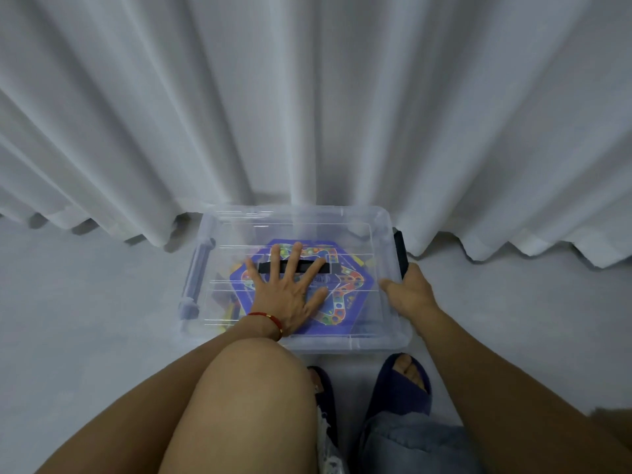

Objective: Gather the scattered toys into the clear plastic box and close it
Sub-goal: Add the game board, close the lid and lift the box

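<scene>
White curtain folds back the pale floor where the clear plastic box [376, 333] sits lidded at my 12 o'clock, my left hand [290, 289] pressing flat with fingers spread, my right hand [410, 292] gripping the black latch [400, 251] at its 3 o'clock end.

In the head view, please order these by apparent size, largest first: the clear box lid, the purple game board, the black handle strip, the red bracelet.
1. clear box lid
2. purple game board
3. black handle strip
4. red bracelet

The strip and bracelet look close; hand partly hides the strip.
</scene>
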{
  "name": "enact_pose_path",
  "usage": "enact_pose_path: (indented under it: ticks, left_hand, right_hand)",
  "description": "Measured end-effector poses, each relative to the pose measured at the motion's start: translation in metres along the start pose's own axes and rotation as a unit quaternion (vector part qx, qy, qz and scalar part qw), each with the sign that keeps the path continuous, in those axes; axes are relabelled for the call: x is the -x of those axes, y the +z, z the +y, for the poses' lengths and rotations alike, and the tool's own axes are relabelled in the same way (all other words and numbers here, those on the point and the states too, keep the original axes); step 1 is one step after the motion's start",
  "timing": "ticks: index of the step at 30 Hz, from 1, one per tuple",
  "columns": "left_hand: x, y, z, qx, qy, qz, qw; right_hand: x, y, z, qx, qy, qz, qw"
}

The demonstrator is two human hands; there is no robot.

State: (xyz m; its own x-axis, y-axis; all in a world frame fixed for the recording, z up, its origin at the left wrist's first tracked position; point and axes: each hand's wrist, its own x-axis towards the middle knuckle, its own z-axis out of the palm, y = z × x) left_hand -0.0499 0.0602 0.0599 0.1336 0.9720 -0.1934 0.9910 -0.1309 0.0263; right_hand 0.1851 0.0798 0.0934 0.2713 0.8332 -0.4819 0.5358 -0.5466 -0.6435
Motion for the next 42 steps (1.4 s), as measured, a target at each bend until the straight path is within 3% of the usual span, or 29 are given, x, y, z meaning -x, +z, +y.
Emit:
enact_pose_path:
  ticks: [14, 16, 18, 21, 23, 26, 28, 30, 33, 39, 42]
  left_hand:
    - [-0.003, -0.001, -0.003, 0.010, 0.009, -0.008, 1.000]
    - [0.000, -0.008, -0.011, 0.040, 0.023, 0.025, 0.999]
    - [0.002, -0.018, -0.036, 0.086, -0.014, 0.109, 0.990]
    - [0.000, -0.023, -0.097, 0.091, -0.213, 0.182, 0.956]
    - [-0.001, -0.019, -0.137, 0.157, -0.342, 0.114, 0.919]
    - [0.002, -0.018, -0.154, 0.383, -0.422, -0.001, 0.822]
    - [0.001, -0.018, -0.154, 0.420, -0.435, 0.010, 0.796]
    - [0.001, -0.018, -0.152, 0.369, -0.444, 0.051, 0.815]
    - [0.007, -0.017, -0.137, 0.195, -0.433, 0.131, 0.870]
    - [0.013, -0.025, -0.133, 0.082, -0.405, 0.076, 0.907]
    - [0.012, -0.023, -0.133, 0.065, -0.388, 0.098, 0.914]
  right_hand:
    - [0.013, 0.019, -0.002, 0.058, -0.057, 0.082, 0.993]
    - [0.012, 0.025, 0.004, 0.082, -0.078, 0.090, 0.990]
    - [0.012, 0.030, 0.009, 0.112, -0.106, 0.108, 0.982]
    - [0.011, 0.033, 0.015, 0.179, -0.143, 0.142, 0.963]
    - [0.010, 0.034, 0.016, 0.228, -0.162, 0.170, 0.945]
    - [0.009, 0.037, 0.017, 0.272, -0.167, 0.195, 0.928]
    - [0.009, 0.037, 0.016, 0.276, -0.165, 0.195, 0.927]
    - [0.009, 0.037, 0.014, 0.279, -0.170, 0.196, 0.925]
    - [0.008, 0.035, 0.012, 0.285, -0.173, 0.208, 0.920]
    - [0.005, 0.037, 0.013, 0.283, -0.193, 0.229, 0.911]
    - [0.004, 0.037, 0.013, 0.284, -0.192, 0.236, 0.909]
